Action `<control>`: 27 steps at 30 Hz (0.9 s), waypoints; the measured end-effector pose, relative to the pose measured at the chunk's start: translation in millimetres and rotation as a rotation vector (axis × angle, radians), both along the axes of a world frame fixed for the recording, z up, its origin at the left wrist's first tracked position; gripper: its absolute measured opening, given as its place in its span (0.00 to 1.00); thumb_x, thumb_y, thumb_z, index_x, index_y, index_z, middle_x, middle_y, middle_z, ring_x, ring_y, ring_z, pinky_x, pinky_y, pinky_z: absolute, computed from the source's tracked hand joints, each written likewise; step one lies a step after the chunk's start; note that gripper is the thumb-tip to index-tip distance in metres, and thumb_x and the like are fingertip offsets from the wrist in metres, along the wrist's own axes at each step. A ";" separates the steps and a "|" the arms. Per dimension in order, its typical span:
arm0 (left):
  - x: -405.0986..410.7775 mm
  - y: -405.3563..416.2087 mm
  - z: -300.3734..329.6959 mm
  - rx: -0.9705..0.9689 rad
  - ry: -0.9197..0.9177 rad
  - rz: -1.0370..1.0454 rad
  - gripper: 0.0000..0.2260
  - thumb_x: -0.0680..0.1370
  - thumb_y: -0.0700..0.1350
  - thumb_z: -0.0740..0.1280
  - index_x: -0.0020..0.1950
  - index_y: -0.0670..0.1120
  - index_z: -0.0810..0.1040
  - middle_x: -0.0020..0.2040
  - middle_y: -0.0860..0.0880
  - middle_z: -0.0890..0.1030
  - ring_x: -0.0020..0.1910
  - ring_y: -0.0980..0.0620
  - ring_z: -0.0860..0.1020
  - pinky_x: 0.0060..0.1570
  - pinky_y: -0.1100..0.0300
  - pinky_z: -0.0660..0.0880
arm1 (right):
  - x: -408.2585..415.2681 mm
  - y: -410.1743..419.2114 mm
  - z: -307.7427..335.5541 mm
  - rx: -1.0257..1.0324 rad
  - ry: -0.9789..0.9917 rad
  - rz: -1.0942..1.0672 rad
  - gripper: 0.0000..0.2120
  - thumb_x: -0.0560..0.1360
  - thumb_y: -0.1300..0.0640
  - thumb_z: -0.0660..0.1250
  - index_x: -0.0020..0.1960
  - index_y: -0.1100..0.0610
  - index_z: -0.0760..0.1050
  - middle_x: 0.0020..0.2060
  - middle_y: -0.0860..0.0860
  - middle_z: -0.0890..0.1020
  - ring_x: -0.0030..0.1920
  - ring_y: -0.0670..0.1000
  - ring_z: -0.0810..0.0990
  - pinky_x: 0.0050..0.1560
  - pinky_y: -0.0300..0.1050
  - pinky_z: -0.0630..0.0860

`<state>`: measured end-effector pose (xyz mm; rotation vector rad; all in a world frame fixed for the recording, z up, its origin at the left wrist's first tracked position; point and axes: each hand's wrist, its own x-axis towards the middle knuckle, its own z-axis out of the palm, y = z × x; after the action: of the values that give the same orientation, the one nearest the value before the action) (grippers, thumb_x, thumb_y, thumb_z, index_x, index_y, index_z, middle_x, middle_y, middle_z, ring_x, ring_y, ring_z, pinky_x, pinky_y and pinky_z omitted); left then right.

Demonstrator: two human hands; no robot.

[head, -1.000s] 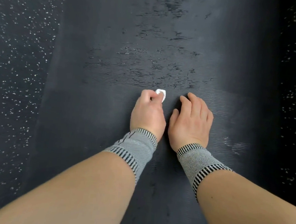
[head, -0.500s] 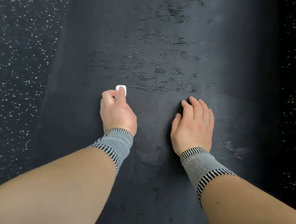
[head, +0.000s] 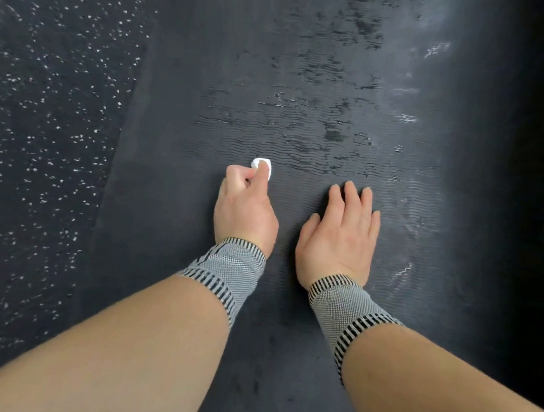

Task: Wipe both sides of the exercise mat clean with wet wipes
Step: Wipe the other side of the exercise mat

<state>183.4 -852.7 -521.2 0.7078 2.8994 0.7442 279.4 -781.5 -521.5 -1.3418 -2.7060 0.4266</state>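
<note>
Since half a second ago the left hand [head: 246, 210] has slid rightward with the wet wipe [head: 262, 166], closer to the right hand [head: 339, 239]. Its fingers [head: 237, 174] are curled round the small white wad, pressing it onto the dark exercise mat [head: 305, 79] just below the wet streaks. The right hand lies flat on the mat, fingers straight, beside the speckled floor [head: 46, 93].

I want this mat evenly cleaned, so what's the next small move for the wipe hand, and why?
Probably drag the wet wipe, pinched in the left hand, toward the exercise mat's left edge: wet streaks show ahead, while that side looks dry. The right hand lies flat, steadying it.
</note>
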 end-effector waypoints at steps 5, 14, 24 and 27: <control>-72.5 -62.5 4.1 -0.158 0.099 0.026 0.08 0.80 0.44 0.63 0.57 0.51 0.77 0.45 0.57 0.71 0.46 0.53 0.73 0.44 0.65 0.70 | 0.0 -0.1 -0.8 0.012 -0.002 -0.020 0.25 0.74 0.54 0.59 0.70 0.61 0.67 0.71 0.57 0.67 0.74 0.60 0.57 0.73 0.57 0.51; -47.8 -27.2 -0.1 -0.139 0.001 0.337 0.11 0.77 0.59 0.62 0.37 0.57 0.69 0.40 0.55 0.77 0.34 0.54 0.75 0.37 0.60 0.70 | 0.0 0.5 -0.7 0.036 -0.021 0.002 0.25 0.74 0.53 0.58 0.70 0.61 0.66 0.71 0.57 0.66 0.74 0.60 0.57 0.74 0.57 0.51; -103.2 -83.6 14.0 -0.094 -0.091 0.767 0.14 0.79 0.54 0.63 0.36 0.58 0.63 0.38 0.59 0.74 0.34 0.57 0.74 0.27 0.71 0.63 | 0.9 1.4 -1.8 0.033 -0.010 0.001 0.25 0.75 0.53 0.57 0.70 0.61 0.65 0.71 0.57 0.66 0.74 0.60 0.56 0.74 0.56 0.49; -92.9 -69.9 12.2 -0.077 -0.147 0.806 0.13 0.76 0.58 0.64 0.33 0.60 0.67 0.33 0.59 0.76 0.28 0.61 0.74 0.31 0.68 0.69 | 0.7 1.0 -2.3 0.030 -0.012 0.003 0.26 0.75 0.53 0.58 0.70 0.61 0.65 0.71 0.57 0.66 0.74 0.60 0.56 0.74 0.56 0.49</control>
<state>90.5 -922.6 -509.0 -0.5508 2.9953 0.6726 280.1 -780.5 -523.8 -1.3366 -2.7132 0.3774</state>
